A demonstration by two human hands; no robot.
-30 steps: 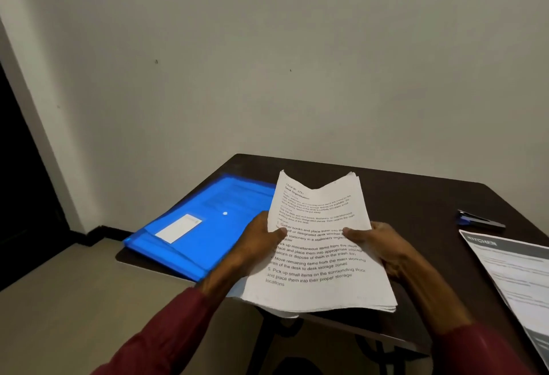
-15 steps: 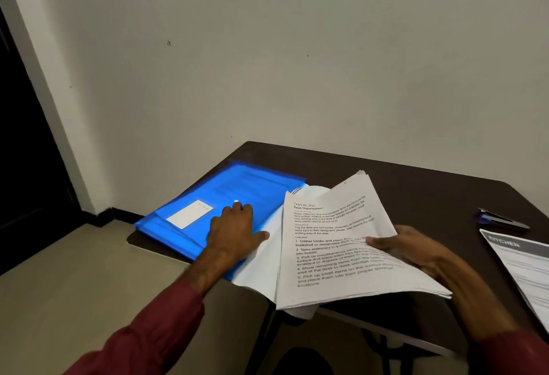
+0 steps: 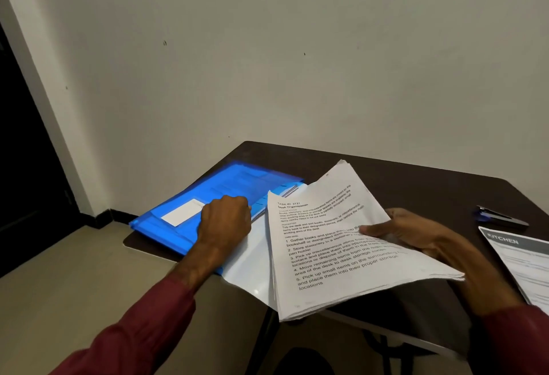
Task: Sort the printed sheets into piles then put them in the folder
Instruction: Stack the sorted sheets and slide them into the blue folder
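A blue plastic folder point(image 3: 219, 193) with a white label lies on the left end of the dark table point(image 3: 416, 184). My left hand point(image 3: 225, 220) rests on it with the fingers curled at the flap's edge; whether it grips the flap is unclear. My right hand point(image 3: 407, 232) holds a thick stack of printed sheets point(image 3: 335, 250) headed "Desk Organization", tilted above the table's front edge. A white sheet point(image 3: 249, 264) sticks out from under the stack beside the folder.
A second pile of printed sheets point(image 3: 523, 261) headed "KITCHEN" lies at the right edge. A blue and black stapler point(image 3: 499, 217) sits behind it. The wall stands just behind the table, and a dark doorway is at the far left.
My left hand let go of the stack, moved onto the folder and curled its fingers there. The right hand alone now holds the stack, swung to the right.
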